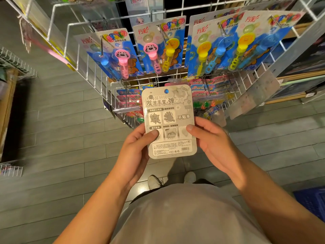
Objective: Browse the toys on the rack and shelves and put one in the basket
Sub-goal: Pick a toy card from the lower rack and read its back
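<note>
Both hands, left hand [137, 148] and right hand [209, 143], pinch a grey toy card [169, 120] off the rack [84, 55]; the blue basket [311, 201] at four o'clock awaits it.

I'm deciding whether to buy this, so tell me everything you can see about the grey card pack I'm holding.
The grey card pack is a flat, rounded-corner card, printed side facing you: Chinese headings, small pictures of a spiky ball and a hand, fine print and a barcode at the bottom, a hang hole at the top. It is held upright before the wire rack, left hand and right hand pinching its lower edges.
</note>
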